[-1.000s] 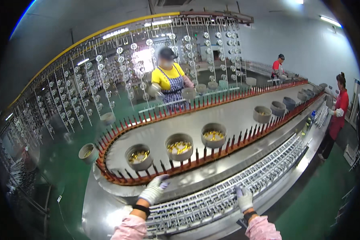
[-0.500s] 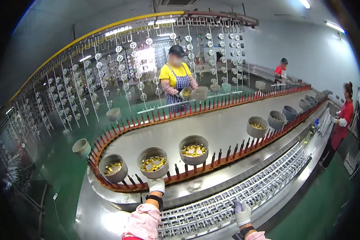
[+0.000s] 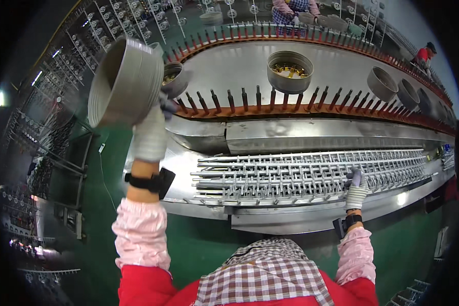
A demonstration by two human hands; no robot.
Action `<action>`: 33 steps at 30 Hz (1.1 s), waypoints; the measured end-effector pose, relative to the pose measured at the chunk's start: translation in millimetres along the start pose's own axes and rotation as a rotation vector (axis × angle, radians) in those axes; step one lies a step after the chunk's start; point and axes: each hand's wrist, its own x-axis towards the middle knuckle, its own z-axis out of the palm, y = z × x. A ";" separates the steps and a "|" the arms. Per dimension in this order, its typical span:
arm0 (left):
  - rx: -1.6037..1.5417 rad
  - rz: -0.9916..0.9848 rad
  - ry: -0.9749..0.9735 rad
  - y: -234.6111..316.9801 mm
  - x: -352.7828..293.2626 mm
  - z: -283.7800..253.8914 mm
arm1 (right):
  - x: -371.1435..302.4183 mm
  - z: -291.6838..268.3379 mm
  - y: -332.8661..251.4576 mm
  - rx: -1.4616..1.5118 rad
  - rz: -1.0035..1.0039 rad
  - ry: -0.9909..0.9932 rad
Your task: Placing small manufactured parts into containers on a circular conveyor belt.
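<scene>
My left hand (image 3: 153, 125), in a pale knit glove with dark fingertips, grips a round grey tub (image 3: 132, 81), raised at the upper left. The tub is tilted on its side with its mouth to the left; what it holds is hidden. My right hand (image 3: 356, 189), gloved alike, touches a long stack of silvery metal racks (image 3: 290, 176) on the steel bench, its fingers curled; what they hold, if anything, does not show. Behind the raised tub, another tub (image 3: 176, 84) is partly covered. One more grey tub (image 3: 289, 84), with gold-coloured pieces inside, sits by the row of spindles.
Upright dark-tipped spindles (image 3: 245, 99) line the curved edge of the steel table (image 3: 229, 61). Several further tubs (image 3: 382, 84) stand at the right. A co-worker in a checked apron (image 3: 290, 15) is across the table; another in red (image 3: 424, 55) is at the far right.
My left hand has lifted a tub off the spindle row and tilted it, up and left. My right hand stays at the racks. The view has turned downward.
</scene>
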 end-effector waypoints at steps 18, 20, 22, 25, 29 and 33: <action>-0.449 -0.620 -0.294 -65.7 -178.4 -27.6 | 13.5 -7.7 23.1 -0.208 -0.074 0.090; -0.326 -0.685 -0.360 -74.4 -188.5 -8.3 | 20.1 -8.8 29.0 -0.263 -0.106 0.126; -0.368 -0.762 -0.350 -65.4 -192.3 20.6 | 29.7 -20.2 39.7 -0.282 -0.124 0.140; -0.255 -0.579 -0.406 -107.8 -221.8 24.3 | 13.5 -3.0 10.5 -0.284 -0.076 0.112; 0.656 0.111 -0.493 -100.7 -239.8 43.4 | 48.9 -53.1 54.8 -0.547 -0.316 0.253; 0.839 0.412 -0.407 -144.6 -252.7 21.3 | 17.5 -5.2 27.0 -0.638 -0.445 0.206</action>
